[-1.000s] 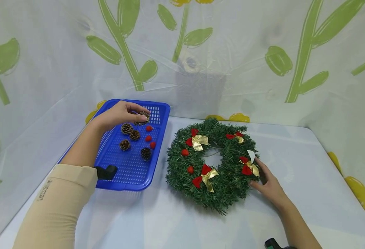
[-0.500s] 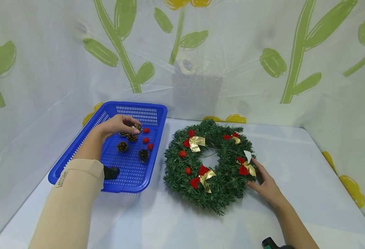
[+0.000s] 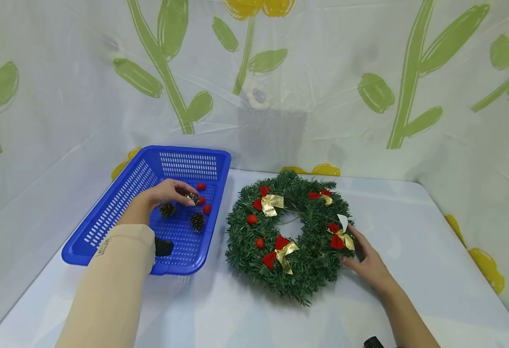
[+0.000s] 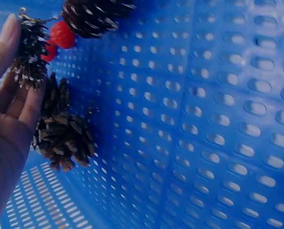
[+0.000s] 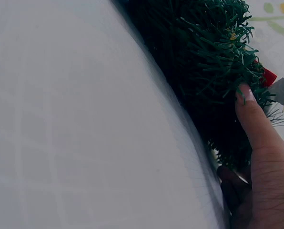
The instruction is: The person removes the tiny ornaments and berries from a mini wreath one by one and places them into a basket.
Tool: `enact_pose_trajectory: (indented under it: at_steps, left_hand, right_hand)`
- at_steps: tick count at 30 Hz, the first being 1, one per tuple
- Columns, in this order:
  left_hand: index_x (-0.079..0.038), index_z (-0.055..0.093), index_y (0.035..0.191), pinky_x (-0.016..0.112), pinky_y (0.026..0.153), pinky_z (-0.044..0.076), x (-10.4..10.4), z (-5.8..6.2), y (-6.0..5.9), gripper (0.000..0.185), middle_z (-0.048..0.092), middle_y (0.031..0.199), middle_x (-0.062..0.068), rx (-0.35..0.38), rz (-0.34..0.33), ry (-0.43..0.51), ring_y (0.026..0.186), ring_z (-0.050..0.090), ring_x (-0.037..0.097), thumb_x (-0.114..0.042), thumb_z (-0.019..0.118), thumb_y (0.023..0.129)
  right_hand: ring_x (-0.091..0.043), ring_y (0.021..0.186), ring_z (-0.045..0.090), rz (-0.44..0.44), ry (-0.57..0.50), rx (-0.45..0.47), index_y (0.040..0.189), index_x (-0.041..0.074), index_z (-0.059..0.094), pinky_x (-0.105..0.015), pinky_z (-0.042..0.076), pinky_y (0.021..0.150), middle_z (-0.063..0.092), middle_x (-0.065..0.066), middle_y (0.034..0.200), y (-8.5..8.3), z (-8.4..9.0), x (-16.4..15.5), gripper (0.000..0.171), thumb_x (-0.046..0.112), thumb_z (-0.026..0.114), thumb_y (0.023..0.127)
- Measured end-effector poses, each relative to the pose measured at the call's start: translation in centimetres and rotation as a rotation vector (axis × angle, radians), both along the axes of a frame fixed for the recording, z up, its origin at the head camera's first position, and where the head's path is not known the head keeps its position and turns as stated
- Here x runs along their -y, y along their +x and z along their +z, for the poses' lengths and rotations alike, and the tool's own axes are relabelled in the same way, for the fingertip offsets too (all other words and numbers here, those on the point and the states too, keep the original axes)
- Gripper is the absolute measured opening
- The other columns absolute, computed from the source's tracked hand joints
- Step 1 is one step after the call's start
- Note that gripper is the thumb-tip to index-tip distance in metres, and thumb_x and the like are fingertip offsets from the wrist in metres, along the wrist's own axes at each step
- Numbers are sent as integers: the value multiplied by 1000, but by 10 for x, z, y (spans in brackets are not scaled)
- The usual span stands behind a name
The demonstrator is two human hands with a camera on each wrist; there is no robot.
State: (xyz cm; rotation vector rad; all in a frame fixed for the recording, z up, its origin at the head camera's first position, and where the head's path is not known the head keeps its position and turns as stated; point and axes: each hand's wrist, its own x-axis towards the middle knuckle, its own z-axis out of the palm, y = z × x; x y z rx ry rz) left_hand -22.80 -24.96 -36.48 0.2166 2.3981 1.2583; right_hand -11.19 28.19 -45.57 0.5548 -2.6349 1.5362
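My left hand [image 3: 165,192] is over the blue plastic basket [image 3: 226,193], pinching a pine cone [image 4: 31,52] with white-tipped scales between thumb and fingers. Beneath and beside that hand lie more pine cones [image 3: 197,222] and a few small red berries [image 3: 206,209]. On the table to the right, a green wreath [image 3: 319,266] lies flat, dressed with red-and-gold bows [image 3: 281,252] and two red berries [image 3: 260,243]. My right hand [image 3: 369,266] grips the wreath's right edge, thumb against the needles, other fingers partly hidden behind it.
A white tag [image 3: 343,221] sticks up from the wreath by the right-hand bow. The light table [image 3: 411,232] backs onto a wall covering [image 3: 332,121] printed with green leaves and yellow flowers. Black straps' mounts [image 3: 164,247] sit at the wrists.
My left hand has come nearer and lower over the basket, still holding the pine cone, and now covers other cones. My right hand keeps its grip on the wreath. The head view has tilted slightly.
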Motion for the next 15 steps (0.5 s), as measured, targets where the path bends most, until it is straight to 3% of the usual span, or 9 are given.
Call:
enact_pose_trajectory:
  at_steps: [3,5,7,8,13,15]
  left_hand:
    - [4,62,120,53,107,33,1,-3,-1,46,56,128,21,-13,-5,-5,126,42,36,-15,75,81]
    - [5,62,119,53,106,35,1,-5,-1,45,58,126,21,-32,-6,-16,124,44,36,-13,76,80]
    - [5,64,116,50,102,40,1,-8,0,42,61,122,20,-60,0,-28,119,48,35,-12,76,80]
    - [5,65,115,49,101,42,2,-9,1,41,63,118,19,-77,4,-36,117,51,34,-11,76,79]
    - [8,65,112,41,92,50,6,-14,2,35,68,109,18,-131,1,-30,108,58,33,-5,74,80]
    - [9,64,113,41,93,50,7,-16,2,36,67,111,20,-128,5,-15,110,57,34,-4,73,81]
  right_hand:
    - [-4,136,23,-2,5,0,152,14,18,1,21,98,17,-28,152,1,0,0,85,1,66,84]
    - [-21,139,21,-6,8,11,153,14,17,1,21,98,16,-30,152,1,1,0,85,1,66,84]
    - [-29,138,20,-8,10,14,153,14,17,1,21,98,16,-31,151,1,2,1,86,0,66,84]
    - [-27,139,20,-6,8,13,153,14,17,1,21,98,16,-31,151,1,2,1,86,0,66,84]
    - [14,127,22,5,-10,4,152,12,17,1,21,98,16,-33,150,0,3,1,86,-1,66,83]
    - [19,122,22,8,-15,3,152,11,18,1,21,98,16,-33,150,0,3,2,86,-2,66,82]
